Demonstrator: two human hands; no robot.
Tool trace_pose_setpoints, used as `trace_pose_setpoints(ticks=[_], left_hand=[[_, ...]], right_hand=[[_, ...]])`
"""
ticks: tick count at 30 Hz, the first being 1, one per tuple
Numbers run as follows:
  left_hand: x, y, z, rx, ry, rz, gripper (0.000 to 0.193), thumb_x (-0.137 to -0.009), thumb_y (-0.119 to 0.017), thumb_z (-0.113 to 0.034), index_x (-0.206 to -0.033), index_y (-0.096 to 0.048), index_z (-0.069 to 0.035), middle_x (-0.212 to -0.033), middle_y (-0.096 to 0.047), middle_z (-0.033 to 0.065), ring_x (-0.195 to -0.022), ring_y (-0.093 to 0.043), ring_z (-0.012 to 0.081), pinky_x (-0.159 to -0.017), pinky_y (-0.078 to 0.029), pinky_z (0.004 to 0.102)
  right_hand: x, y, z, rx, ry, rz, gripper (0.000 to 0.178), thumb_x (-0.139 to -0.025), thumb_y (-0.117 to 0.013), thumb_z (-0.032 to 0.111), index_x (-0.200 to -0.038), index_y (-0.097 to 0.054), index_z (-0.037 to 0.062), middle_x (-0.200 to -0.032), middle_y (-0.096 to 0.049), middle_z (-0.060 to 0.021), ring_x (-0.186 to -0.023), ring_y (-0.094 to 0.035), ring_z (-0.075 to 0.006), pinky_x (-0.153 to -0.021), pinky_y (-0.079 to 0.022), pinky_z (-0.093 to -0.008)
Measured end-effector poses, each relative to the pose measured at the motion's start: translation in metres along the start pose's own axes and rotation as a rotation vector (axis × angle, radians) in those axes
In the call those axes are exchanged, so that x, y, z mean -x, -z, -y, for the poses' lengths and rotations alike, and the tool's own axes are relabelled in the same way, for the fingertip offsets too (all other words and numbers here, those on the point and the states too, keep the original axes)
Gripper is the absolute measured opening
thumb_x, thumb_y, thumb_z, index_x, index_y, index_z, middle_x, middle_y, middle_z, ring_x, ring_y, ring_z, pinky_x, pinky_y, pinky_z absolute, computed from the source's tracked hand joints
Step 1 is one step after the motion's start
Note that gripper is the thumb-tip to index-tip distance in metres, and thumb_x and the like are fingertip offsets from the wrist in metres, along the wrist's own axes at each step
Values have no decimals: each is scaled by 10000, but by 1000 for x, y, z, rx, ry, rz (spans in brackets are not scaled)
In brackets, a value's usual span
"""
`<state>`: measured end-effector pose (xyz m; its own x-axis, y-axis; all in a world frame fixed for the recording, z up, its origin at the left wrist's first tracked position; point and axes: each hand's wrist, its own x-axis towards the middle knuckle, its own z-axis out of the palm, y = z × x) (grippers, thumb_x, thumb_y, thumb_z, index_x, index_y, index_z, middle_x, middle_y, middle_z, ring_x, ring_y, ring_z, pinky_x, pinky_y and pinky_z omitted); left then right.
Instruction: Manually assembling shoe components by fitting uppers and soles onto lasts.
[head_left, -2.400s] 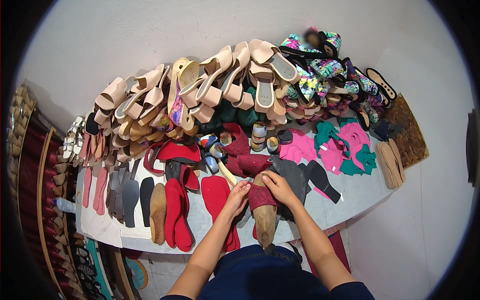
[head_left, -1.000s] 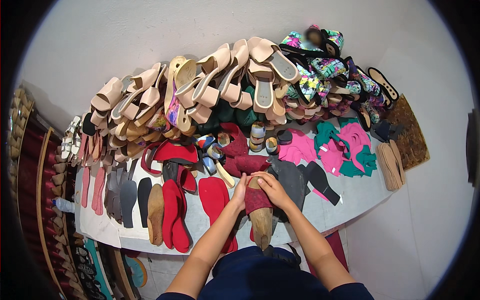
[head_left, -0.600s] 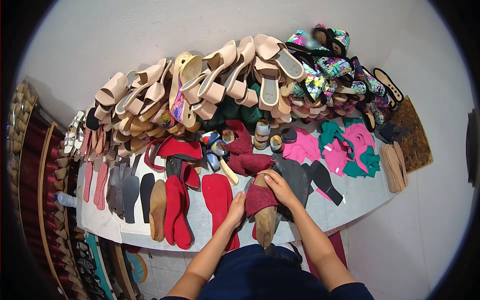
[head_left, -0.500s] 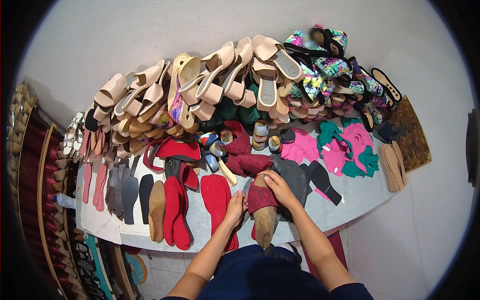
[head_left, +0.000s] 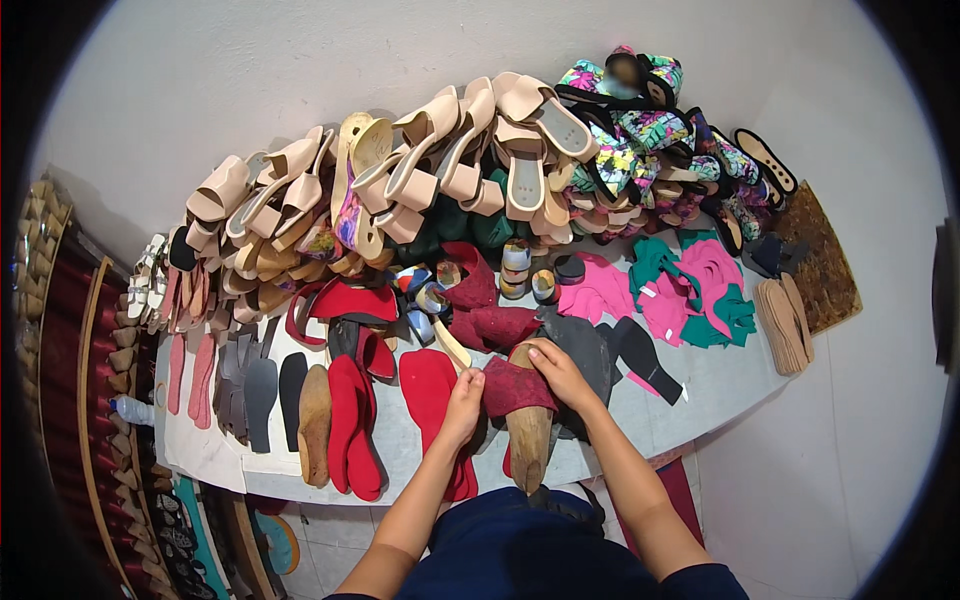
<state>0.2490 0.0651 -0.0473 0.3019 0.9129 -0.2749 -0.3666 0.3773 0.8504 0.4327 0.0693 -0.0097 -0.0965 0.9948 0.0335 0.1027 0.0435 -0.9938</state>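
A wooden shoe last (head_left: 530, 445) points its narrow end toward me in front of my body. A dark red textured sandal upper (head_left: 515, 388) wraps across its middle. My right hand (head_left: 560, 374) grips the last from the right near its far end, the thumb over the top. At the upper's left edge my left hand (head_left: 464, 402) is closed, fingers pinched on the material. Under my left wrist lies a red insole (head_left: 428, 385) on the table. Another wooden last (head_left: 314, 430) rests to the left, beside a pair of red insoles (head_left: 345, 425).
Beige heeled sandals (head_left: 430, 150) are heaped along the wall, with flower-patterned sandals (head_left: 640, 140) at the right. Pink and green upper pieces (head_left: 690, 290), black soles (head_left: 648, 358) and tan insoles (head_left: 783, 325) lie on the grey table (head_left: 700, 400). Shelves of lasts (head_left: 125, 400) stand left.
My left hand has moved slightly up and to the left, drawing the left edge of the dark red upper outward. My right hand still holds the last in about the same place.
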Motion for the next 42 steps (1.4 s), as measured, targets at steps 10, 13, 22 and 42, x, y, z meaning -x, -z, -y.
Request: trace_pose_setpoints(ticks=[10,13,22,42], left_hand=[[-16,-5,32,79,-132,-79,128,-913,-382,-215,-911,-414,-91,-829,-453,-4,-760,-444,79,-739,-388,244],[-16,-6,31,193,-80,-45,121,-917,-367,-202,-912,-412,-89,-837,-461,5,-784,-464,91,-758,-397,251],[-16,-14,25,479,177,100,212,-904,-344,-139,-1076,-429,-48,-1047,-510,101,-953,-537,187,-840,-451,347],[-16,-23,8,502,334,139,276,-889,-316,-109,-1143,-415,-66,-1078,-517,110,-958,-542,194,-847,-444,345]], right_hand=[[-3,-9,8,29,45,25,273,-883,-429,202,-1008,-531,-17,-1001,-517,-84,-966,-476,-167,-862,-341,-262],[-2,-5,8,27,36,27,270,-881,-431,198,-1008,-532,-18,-1006,-518,-84,-970,-475,-168,-865,-340,-263],[-5,-11,6,11,62,11,273,-871,-445,206,-994,-535,-20,-964,-536,-95,-934,-494,-179,-841,-359,-271],[-6,-11,6,-30,34,17,270,-879,-422,199,-1001,-527,-18,-954,-526,-92,-930,-489,-175,-845,-354,-269]])
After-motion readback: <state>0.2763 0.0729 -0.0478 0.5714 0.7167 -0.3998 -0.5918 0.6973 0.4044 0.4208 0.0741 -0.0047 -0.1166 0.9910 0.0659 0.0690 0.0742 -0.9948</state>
